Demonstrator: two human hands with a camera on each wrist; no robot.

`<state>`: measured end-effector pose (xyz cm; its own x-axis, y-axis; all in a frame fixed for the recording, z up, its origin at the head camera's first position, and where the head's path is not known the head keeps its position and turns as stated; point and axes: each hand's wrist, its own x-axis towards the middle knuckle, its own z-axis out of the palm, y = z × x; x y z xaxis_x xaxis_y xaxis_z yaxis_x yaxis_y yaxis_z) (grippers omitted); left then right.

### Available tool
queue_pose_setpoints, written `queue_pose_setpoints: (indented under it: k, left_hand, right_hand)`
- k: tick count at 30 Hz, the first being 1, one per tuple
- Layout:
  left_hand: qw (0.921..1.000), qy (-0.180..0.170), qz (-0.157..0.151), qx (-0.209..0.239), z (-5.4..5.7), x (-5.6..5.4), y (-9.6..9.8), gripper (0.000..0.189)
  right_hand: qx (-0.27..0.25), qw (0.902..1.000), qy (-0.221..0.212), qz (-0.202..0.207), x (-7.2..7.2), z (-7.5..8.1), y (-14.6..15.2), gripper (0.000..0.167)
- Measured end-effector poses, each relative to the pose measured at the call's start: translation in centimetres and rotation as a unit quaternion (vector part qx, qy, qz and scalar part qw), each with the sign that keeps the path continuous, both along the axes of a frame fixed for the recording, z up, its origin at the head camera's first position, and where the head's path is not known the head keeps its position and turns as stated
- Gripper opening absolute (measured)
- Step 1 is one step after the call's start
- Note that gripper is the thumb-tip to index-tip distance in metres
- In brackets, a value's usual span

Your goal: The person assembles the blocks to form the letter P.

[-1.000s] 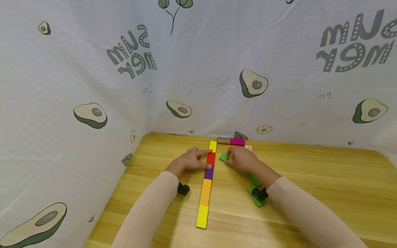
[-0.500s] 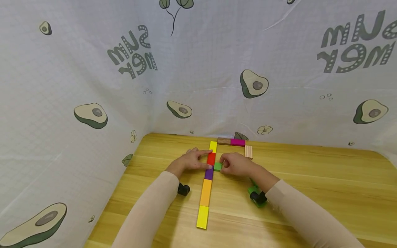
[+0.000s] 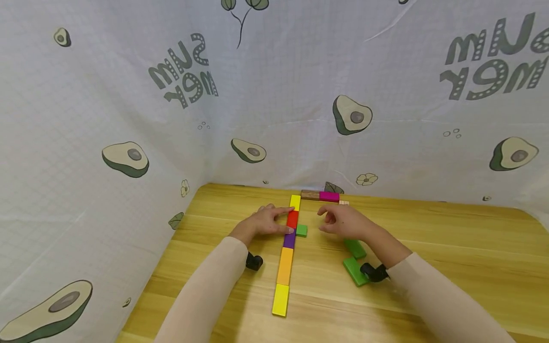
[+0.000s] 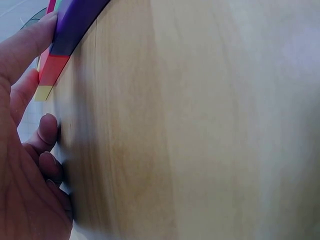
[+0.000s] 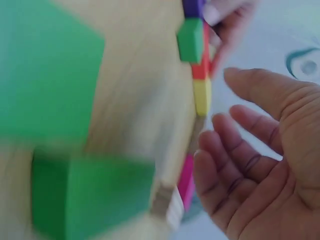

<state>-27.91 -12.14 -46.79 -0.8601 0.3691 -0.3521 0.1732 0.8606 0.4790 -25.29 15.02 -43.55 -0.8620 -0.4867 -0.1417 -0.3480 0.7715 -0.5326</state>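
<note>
In the head view, a straight row of coloured wooden blocks runs away from the near side: yellow block [image 3: 280, 300], orange block [image 3: 284, 267], purple block [image 3: 289, 240], red block [image 3: 292, 219] and far yellow block [image 3: 295, 202]. My left hand [image 3: 262, 221] rests against its left side, thumb at the red-purple joint and index finger near the red-yellow one. Against the row's right side lies a small green block [image 3: 302, 230]. My right hand [image 3: 345, 222] hovers to the right of that block, apart from it, fingers loosely bent and holding nothing, as the right wrist view confirms.
A brown block [image 3: 310, 194] and a magenta block [image 3: 329, 196] extend right from the row's far end. A striped block [image 3: 344, 203] is partly hidden behind my right hand. Two green blocks [image 3: 355, 248] lie below my right wrist. A patterned cloth [image 3: 296, 162] borders the table.
My right hand brought the small green block left and toward me against the row, let go of it, and drew back right. My left hand has stayed in place.
</note>
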Motion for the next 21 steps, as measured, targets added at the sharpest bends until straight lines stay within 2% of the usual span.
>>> queue_pose_setpoints:
  k: [3, 7, 10, 13, 17, 21]
  left_hand:
    - [1.0000, 0.000, 0.001, 0.001, -0.1, 0.0, 0.0, 0.077]
    - [1.0000, 0.000, 0.002, 0.004, -0.1, 0.1, 0.0, 0.077]
    - [1.0000, -0.002, 0.004, 0.006, -0.1, 0.2, 0.0, 0.077]
    - [0.9999, -0.006, 0.006, 0.009, 0.0, 0.3, 0.0, 0.077]
    - [0.9999, -0.007, 0.007, 0.011, 0.1, 0.3, 0.0, 0.077]
    - [0.9999, -0.004, 0.004, 0.009, 0.0, 0.2, 0.0, 0.077]
  right_hand:
    - [0.028, 0.9994, -0.002, -0.021, 1.2, 0.5, 2.4, 0.030]
    - [0.076, 0.9959, -0.009, -0.047, 3.6, 0.3, 5.2, 0.034]
    - [0.077, 0.9952, -0.014, -0.059, 5.1, -0.1, 6.4, 0.038]
    - [0.065, 0.9954, -0.013, -0.069, 6.1, -0.6, 6.9, 0.036]
    - [0.048, 0.9969, 0.010, -0.061, 6.2, -1.1, 6.7, 0.029]
    - [0.015, 0.9989, 0.030, -0.034, 5.1, -1.9, 5.5, 0.026]
